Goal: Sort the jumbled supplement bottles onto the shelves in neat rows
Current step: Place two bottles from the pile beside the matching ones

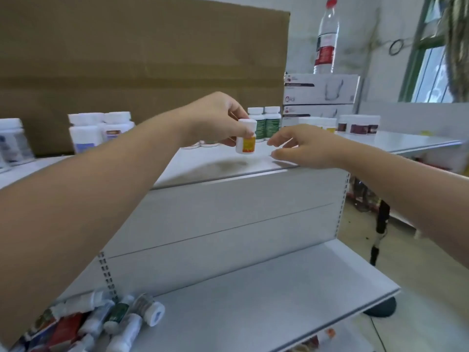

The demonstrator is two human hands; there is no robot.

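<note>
A white metal shelf unit fills the view, backed by a brown cardboard sheet [127,59] at ten o'clock and a pale wall at one o'clock. On the top shelf [228,171], just above the middle of the view, the left hand [215,118] pinches a small white bottle [245,137] with a yellow-orange label, thumb and fingertips closed round its cap and shoulder. It stands upright; whether its base touches the shelf I cannot tell. At its three o'clock the right hand [304,146] hovers near, fingers loosely bent and holding nothing. Two green-labelled bottles [265,125] stand side by side just behind, at the bottle's one o'clock. The jumbled pile [101,323] lies on the lower shelf [279,288] at seven o'clock, bottles on their sides.

The bottle looks light and stiff, a smooth plastic likely to slip a little (the glossy label more so than the cap). A hold round the cap suits setting it down straight; a narrow base means it may tip if nudged by neighbours.
</note>
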